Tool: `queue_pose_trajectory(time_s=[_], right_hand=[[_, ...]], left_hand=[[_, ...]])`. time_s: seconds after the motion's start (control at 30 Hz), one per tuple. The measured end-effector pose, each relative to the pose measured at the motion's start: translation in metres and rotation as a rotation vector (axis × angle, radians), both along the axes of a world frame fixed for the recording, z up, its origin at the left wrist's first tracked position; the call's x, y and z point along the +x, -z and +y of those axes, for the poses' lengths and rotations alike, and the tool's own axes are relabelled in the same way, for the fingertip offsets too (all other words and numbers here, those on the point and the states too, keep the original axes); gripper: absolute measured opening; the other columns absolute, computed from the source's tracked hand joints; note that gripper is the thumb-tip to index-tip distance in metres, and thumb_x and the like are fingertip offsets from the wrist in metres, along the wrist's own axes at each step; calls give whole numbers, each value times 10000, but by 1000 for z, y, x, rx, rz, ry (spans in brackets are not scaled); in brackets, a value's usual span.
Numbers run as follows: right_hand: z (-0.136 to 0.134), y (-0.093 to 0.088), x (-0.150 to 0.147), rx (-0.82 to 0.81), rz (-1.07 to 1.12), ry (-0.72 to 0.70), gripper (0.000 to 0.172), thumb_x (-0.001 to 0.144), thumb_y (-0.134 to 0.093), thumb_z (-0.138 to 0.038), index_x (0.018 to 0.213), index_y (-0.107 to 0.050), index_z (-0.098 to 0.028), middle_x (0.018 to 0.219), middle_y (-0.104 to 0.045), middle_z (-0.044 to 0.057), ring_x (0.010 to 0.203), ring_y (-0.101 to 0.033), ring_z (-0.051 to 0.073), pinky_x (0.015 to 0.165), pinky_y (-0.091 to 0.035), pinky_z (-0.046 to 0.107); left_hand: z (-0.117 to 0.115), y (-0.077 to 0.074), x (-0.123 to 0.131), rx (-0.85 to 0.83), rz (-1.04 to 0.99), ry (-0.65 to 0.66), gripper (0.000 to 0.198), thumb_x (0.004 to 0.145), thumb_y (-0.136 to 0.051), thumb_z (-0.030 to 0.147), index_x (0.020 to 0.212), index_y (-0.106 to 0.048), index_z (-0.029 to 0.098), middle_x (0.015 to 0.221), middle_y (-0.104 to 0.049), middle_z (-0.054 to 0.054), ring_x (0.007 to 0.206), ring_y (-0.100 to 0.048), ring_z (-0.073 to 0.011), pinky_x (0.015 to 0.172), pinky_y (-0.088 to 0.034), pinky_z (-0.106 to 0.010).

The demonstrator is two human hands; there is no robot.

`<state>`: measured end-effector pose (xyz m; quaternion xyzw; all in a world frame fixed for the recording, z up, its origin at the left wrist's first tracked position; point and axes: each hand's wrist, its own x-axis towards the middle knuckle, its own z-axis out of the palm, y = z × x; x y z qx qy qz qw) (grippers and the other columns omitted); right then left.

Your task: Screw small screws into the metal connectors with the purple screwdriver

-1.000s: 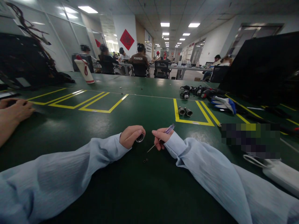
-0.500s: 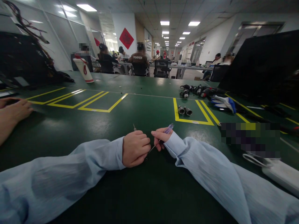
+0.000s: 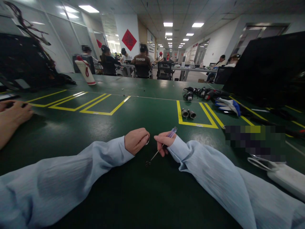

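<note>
My right hand (image 3: 164, 141) grips a screwdriver (image 3: 172, 131) with a clear purple handle. Its thin shaft slants down to the left, and the tip is close to a few small dark round parts (image 3: 148, 163) on the green table. To the left, my left hand (image 3: 137, 140) is closed, knuckles up, just above the table. The edge of a shiny curved metal piece (image 3: 148, 142) shows beside its fingertips; the rest of it is hidden in the hand. The two hands are a short gap apart.
Two metal cylindrical parts (image 3: 188, 113) lie inside a yellow-taped box. Behind them are dark metal fittings (image 3: 196, 92) and a blue-white glove (image 3: 228, 105). A white cup (image 3: 86, 72) stands at the back left. Another person's hand (image 3: 17, 113) rests at the left edge.
My left hand has lifted and moved slightly left and away, uncovering the small round parts and the screwdriver's tip. The curved metal edge now shows at its fingers. My right hand has barely moved.
</note>
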<state>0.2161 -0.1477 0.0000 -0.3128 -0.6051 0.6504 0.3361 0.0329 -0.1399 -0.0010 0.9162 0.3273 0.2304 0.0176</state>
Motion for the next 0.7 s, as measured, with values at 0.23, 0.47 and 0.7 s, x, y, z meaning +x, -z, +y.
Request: queue_pose_trajectory(time_s=[0.23,0.47,0.7], right_hand=[[-3,1,-1,28,-62,-55,389,739,-499,-435,485,-526,-141,337,-498,-30,277,-380,43,320,-290,164],[-17,-6,-9,130,-161,0,365,761,-484,-373,471,-492,-152,328,-449,-44,289,-385,40,328,-280,158],[-22,2,-15,177,-137,110,392,780,-454,-405,482,-501,-154,350,-471,-32,301,-386,39,337,-302,158]], left_hand=[[12,10,-2,137,37,-5,295,831,-306,269,680,-519,133,673,-539,-64,616,-479,-136,581,-380,-251],[11,7,-2,354,208,-120,365,843,-293,357,694,-539,132,623,-538,-62,533,-468,-145,500,-341,-257],[23,4,-1,191,43,-359,276,829,-323,273,825,-556,124,771,-573,-84,619,-539,-152,506,-407,-246]])
